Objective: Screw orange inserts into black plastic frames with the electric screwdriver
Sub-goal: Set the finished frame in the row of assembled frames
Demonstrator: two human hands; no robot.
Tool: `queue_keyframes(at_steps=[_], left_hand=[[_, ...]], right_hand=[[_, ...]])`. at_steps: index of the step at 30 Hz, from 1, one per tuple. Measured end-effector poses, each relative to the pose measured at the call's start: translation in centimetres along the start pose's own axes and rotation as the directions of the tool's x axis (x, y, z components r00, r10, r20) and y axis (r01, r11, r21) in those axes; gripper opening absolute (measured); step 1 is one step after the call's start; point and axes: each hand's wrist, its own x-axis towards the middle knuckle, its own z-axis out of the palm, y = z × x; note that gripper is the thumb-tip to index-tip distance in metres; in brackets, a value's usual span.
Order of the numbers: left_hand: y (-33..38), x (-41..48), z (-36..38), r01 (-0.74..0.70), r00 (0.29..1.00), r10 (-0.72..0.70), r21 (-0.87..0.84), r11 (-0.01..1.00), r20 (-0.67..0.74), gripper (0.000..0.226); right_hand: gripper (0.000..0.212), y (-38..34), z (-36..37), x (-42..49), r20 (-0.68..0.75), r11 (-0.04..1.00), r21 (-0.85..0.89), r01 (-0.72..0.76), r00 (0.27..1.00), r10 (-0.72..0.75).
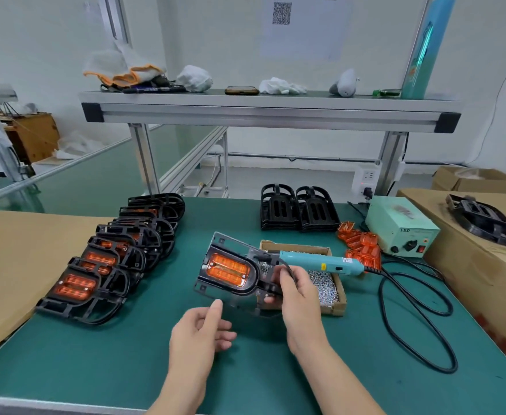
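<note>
Green matting covers the bench. Nearest, the left hand hovers just beside a black frame, fingers loose and holding nothing, probably to steady it. The right hand pinches that frame's right edge, raised off the mat, orange insert seated inside. Beyond, the electric screwdriver rests across a screw box, within easy reach. Finished frames line the left; a farther pale supply box reads "LED".

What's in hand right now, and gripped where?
The right hand grips a black frame with its orange insert fitted, fingers curled round its end nearest the screw box. The left hand is open, holding nothing.
</note>
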Motion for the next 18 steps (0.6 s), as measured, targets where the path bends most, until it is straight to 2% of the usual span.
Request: queue_keyframes(at_steps=[3,9,12,15,18], left_hand=[[-0.1,0.2,0.4,0.035,0.999,-0.033,-0.077,0.996,0.034,0.034],[-0.1,1.4,-0.3,0.066,0.996,-0.074,-0.155,0.986,-0.041,0.032],[0.2,1.7,-1.0,0.083,0.992,-0.102,-0.241,0.967,-0.068,0.039],[0.3,2.2,-1.6,0.094,0.989,-0.119,-0.239,0.967,-0.09,0.041],[0.2,2.7,-2.3,0.098,0.982,-0.131,-0.23,0.968,-0.135,0.032]], right_hand=[[0.018,0.5,1.0,-0.5,0.052,1.0,0.019,-0.007,0.999,0.006],[0.014,1.6,2.2,-1.2,0.144,1.0,0.031,0.003,0.99,-0.007],[0.014,2.2,2.6,-1.4,0.199,0.999,0.042,0.022,0.98,-0.03],[0.015,2.6,2.8,-1.4,0.272,0.997,0.058,0.049,0.96,-0.063],[0.026,2.8,3.0,-1.5,0.344,0.999,0.038,0.003,0.939,-0.016]])
